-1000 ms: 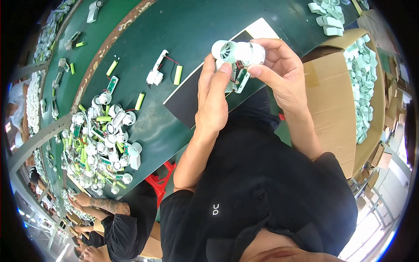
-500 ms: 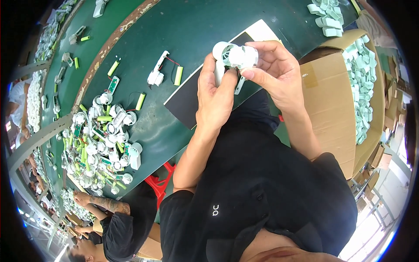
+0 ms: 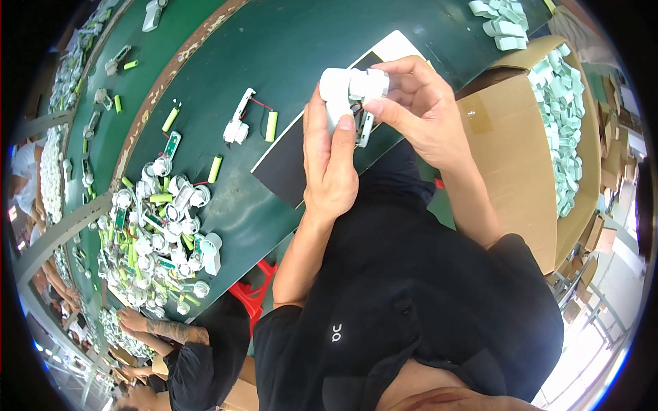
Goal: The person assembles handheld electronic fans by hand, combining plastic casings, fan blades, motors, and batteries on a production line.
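Above a black board (image 3: 284, 168), my two hands meet around one small white device. My left hand (image 3: 332, 168) is closed on a white plastic housing (image 3: 337, 88) with a rounded head and a handle that runs down into the palm. A white round fan unit (image 3: 371, 83) sits against the housing's right side, pinched between the thumb and fingers of my right hand (image 3: 426, 116). Below it hangs a narrow strip with a circuit board (image 3: 364, 130), beside the handle. Whether the fan unit is partly inside the housing I cannot tell.
Left on the green table lies a heap of fan units with green batteries (image 3: 147, 240). A single wired unit (image 3: 238, 130) rests nearer. Pale green housings (image 3: 504, 27) lie at the far right, and more fill a cardboard box (image 3: 510, 164). A co-worker's arm (image 3: 168, 330) is lower left.
The housing has turned in my left hand: its open round head showed before, its smooth outer side shows now. Both hands appear slightly farther left, as does the whole scene.
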Motion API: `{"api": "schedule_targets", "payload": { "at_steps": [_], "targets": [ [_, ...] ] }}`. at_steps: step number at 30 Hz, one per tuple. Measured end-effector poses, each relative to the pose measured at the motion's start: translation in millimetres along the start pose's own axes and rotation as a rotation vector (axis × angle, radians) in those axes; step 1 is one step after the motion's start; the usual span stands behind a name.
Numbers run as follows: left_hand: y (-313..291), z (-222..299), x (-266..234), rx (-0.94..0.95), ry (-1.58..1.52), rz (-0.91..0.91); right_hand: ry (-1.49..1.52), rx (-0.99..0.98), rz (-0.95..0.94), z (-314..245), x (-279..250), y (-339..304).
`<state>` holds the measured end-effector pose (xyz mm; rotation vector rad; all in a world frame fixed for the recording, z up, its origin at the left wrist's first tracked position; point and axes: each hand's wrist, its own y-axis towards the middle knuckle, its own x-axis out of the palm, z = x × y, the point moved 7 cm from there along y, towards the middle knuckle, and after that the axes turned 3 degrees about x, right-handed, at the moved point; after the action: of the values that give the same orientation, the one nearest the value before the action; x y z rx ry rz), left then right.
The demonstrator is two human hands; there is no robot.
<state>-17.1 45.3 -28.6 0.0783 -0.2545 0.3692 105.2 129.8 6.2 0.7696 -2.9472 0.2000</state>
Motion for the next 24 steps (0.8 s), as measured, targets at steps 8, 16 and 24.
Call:
{"api": "schedule_targets", "payload": {
  "at_steps": [8,16,24],
  "targets": [
    [1,-2,-3,0.119,0.139,0.027,-0.127,-0.047,-0.061,1,-2,8],
    [2,1,0,0.07,0.175,-0.001,-0.181,0.013,-0.156,-1,-4,13],
    [3,2,2,0.014,0.05,-0.023,-0.113,0.074,-0.159,5,-8,13]
  ]
}}
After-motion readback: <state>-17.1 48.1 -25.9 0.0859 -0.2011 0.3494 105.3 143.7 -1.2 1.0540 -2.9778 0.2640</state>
